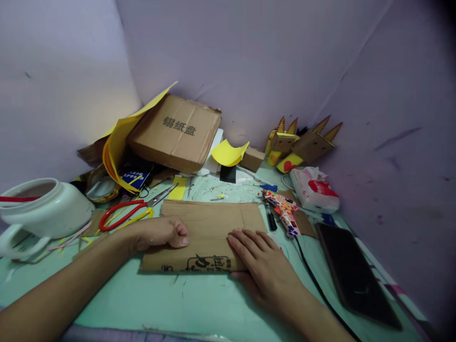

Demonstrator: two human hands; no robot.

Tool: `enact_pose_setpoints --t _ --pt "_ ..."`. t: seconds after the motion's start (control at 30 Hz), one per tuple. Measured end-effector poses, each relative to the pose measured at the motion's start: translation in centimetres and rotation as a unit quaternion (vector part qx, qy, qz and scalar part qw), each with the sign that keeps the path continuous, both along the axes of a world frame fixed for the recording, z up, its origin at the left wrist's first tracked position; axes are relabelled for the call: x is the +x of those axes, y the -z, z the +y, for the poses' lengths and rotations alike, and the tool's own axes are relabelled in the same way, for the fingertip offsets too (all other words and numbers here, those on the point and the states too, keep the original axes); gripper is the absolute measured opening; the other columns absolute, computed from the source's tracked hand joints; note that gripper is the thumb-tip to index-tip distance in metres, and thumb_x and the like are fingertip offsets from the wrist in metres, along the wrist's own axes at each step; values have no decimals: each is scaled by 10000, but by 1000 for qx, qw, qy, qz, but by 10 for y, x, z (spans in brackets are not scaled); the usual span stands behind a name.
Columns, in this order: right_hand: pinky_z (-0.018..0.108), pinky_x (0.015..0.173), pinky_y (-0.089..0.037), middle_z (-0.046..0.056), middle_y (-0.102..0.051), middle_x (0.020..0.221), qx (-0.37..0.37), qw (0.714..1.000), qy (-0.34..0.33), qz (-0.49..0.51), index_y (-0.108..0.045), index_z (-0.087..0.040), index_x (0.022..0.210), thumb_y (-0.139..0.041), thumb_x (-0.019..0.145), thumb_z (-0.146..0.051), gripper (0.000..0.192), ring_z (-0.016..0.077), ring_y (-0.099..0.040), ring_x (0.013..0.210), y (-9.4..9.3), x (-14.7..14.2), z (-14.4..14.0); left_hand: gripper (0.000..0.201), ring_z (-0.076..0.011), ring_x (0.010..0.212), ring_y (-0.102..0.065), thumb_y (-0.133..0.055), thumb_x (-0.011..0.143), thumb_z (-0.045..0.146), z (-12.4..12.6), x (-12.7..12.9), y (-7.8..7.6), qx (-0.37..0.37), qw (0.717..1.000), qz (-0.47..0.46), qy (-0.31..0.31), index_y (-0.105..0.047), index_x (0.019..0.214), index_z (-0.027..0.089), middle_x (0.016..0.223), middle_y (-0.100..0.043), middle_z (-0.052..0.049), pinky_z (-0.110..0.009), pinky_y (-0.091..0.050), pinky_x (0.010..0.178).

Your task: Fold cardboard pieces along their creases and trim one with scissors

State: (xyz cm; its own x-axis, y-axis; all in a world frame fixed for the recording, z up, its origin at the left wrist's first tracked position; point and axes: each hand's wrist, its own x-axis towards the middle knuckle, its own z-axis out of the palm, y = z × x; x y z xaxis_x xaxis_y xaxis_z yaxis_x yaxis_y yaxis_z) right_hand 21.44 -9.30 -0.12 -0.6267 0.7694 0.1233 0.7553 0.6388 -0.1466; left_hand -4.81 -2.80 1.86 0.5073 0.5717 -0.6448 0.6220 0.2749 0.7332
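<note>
Pale green table (pixel 199 304) near its front edge is carrying a flat brown cardboard sheet (pixel 210 223): the left hand (pixel 160 232), curled closed, and the right hand (pixel 263 259), open-palmed, are pressing it down. Seemingly they are flattening a fold; next, firm pressing along the crease looks needed.

You worked at a home craft corner, not a proper workshop; the pale green table (pixel 199 304) sat wedged against plain lilac walls (pixel 270 61); red-handled scissors (pixel 131 209), a patterned glue gun (pixel 285 211), yellow paper sheets (pixel 117 142), cardboard boxes (pixel 176 133) and small finished cardboard animals (pixel 306 142) lay scattered around you.
</note>
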Motion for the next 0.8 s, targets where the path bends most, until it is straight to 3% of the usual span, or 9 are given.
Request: enact_pose_setpoints --t 0.17,0.3,0.4,0.47,0.57,0.7,0.8 --pt "536 994 -368 113 -503 1359 -30 1000 2 -3 -466 -132 1312 -543 853 -320 502 327 -466 1209 3 2 1 311 -77 450 -288 -591 641 458 -1 1 2 47 998 -18 -33 -455 594 183 515 -370 71 -215 -200 436" --pt "527 985 -386 115 -514 1348 -46 999 4 -8 -487 -132 1296 -532 858 -316 477 329 -477 1199 1 1 3 327 -119 604 -430 -568 690 472 -3 -7 -4 152 986 -5 -60 -563 760 153 664 -502 24 -230 -319 565" --pt "526 982 -390 125 -516 1344 -60 998 6 -9 -489 -126 1293 -532 855 -310 477 323 -487 1192 -2 1 5 302 -176 768 -518 -543 752 438 -15 -18 -16 255 963 27 -87 -583 850 155 825 -591 -26 -275 -384 697" --pt "520 987 -387 125 -514 1346 -68 998 1 -3 -478 -127 1303 -526 855 -305 484 314 -489 1191 -4 1 6 273 -216 926 -548 -553 776 400 -29 -21 -21 347 934 53 -60 -586 937 182 1007 -621 -51 -320 -403 820" --pt "503 991 -384 130 -522 1336 -76 997 -3 1 -471 -122 1307 -519 852 -297 490 307 -492 1185 -6 2 8 402 -269 1162 -475 -603 759 360 -50 -15 -22 454 886 94 38 -540 1139 245 1269 -545 -59 -425 -346 986" --pt "457 968 -402 141 -557 1286 -101 995 -5 0 -482 -107 1282 -515 845 -269 468 293 -527 1132 -13 2 11 582 -298 1190 -455 -664 709 311 -59 4 -17 457 869 166 93 -468 1252 233 1305 -526 -77 -475 -336 1008" --pt "425 893 -438 129 -611 1193 -129 992 -3 4 -495 -125 1242 -504 853 -278 417 281 -579 1044 -22 1 18 522 -292 1094 -519 -637 728 262 -53 14 -20 447 866 194 111 -482 1226 231 1212 -586 -66 -464 -397 936"
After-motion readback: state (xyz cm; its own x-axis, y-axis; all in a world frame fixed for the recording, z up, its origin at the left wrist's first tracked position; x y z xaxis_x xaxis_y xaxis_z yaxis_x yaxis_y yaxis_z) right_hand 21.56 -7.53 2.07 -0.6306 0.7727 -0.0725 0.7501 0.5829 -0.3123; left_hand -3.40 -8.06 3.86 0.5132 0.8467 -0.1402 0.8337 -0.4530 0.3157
